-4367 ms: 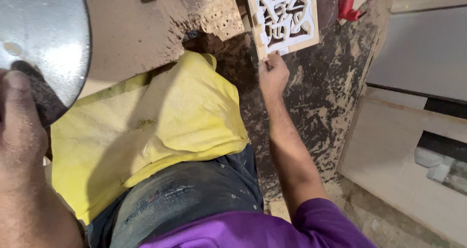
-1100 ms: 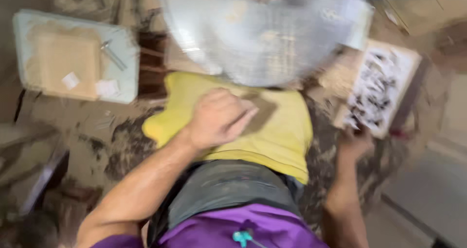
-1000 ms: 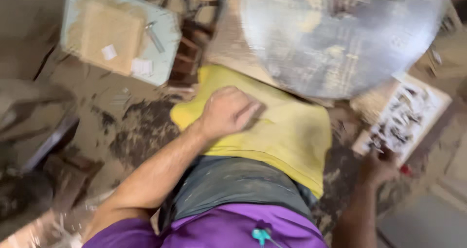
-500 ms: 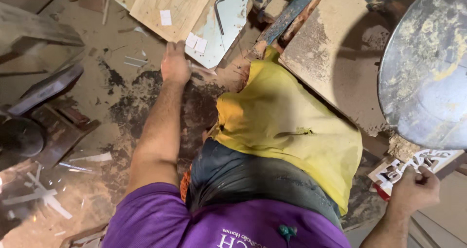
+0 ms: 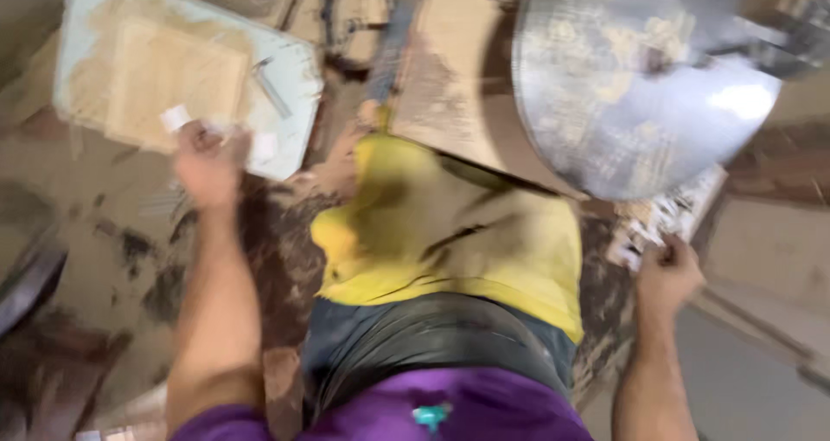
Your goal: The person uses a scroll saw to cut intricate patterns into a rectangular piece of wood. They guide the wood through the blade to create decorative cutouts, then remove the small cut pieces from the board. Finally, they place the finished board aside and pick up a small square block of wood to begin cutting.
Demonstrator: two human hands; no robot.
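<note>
Reaching out with my left hand (image 5: 207,162) toward the pale blue board (image 5: 298,78) on the floor, I cannot tell through the blur whether its fingers are closed. My right hand (image 5: 667,272) grips the fretwork panel (image 5: 666,216) low at my side. Next I judge a steady grasp at the board's near edge; the round metal disc (image 5: 640,86) crowds the right, dusty floor (image 5: 104,233) lies open left.
</note>
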